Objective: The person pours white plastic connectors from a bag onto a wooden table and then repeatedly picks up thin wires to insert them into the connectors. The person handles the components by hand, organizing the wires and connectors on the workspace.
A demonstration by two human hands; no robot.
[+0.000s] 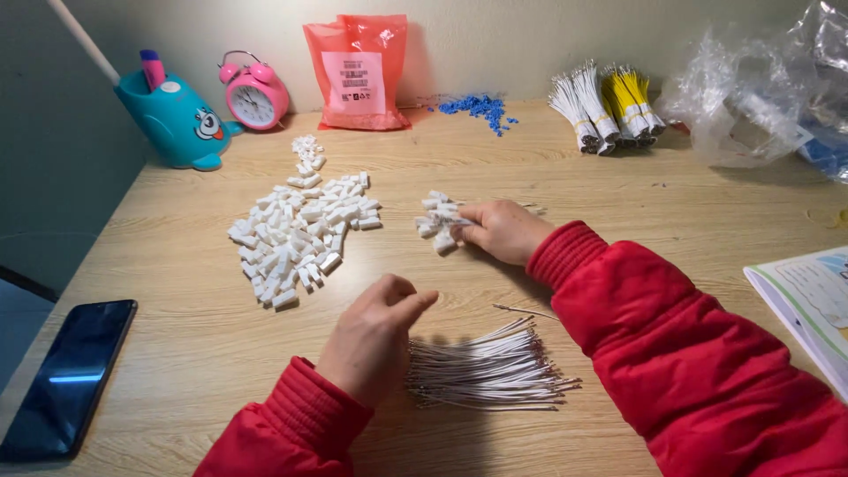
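Observation:
My right hand [500,229] rests on the wooden desk [159,291] with its fingers closed around a small cluster of white plastic connectors [437,221]. My left hand [375,336] hovers just left of a loose bundle of short white wires [486,371], fingers pinched together; I cannot see anything between them. A large heap of white connectors [296,234] lies to the left of my right hand. A single loose wire [521,310] lies between the bundle and my right sleeve. Both sleeves are red.
A black phone [66,375] lies at the near left. Along the back stand a teal pen holder [177,119], a pink alarm clock [256,95], a red plastic bag [358,71], blue bits [477,108], white and yellow wire bundles [605,110] and clear bags [760,88]. A booklet [808,300] lies at the right.

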